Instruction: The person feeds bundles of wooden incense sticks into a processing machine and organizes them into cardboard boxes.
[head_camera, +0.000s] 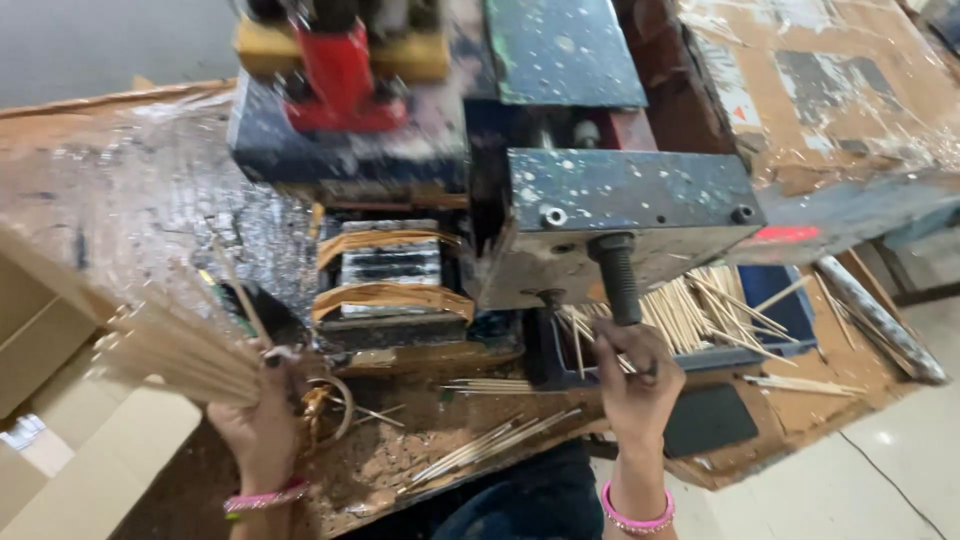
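My left hand (262, 410) grips a thick bundle of thin wooden sticks (175, 350) that fans out to the left, blurred by motion. My right hand (632, 375) is raised under the machine and closed around the lower end of a black threaded bolt (614, 275) that hangs from a paint-spattered dark blue metal block (625, 195). Behind that hand a blue tray (790, 305) holds a heap of loose sticks (700, 310). Both wrists wear pink bangles.
A blue machine body with a red and yellow part (340, 70) stands at the back. Rubber-banded metal slot (390, 275) sits in the middle. Loose sticks (495, 440) lie on the worn wooden bench. Cardboard boxes (90, 450) at left, cardboard sheet (830, 90) at right.
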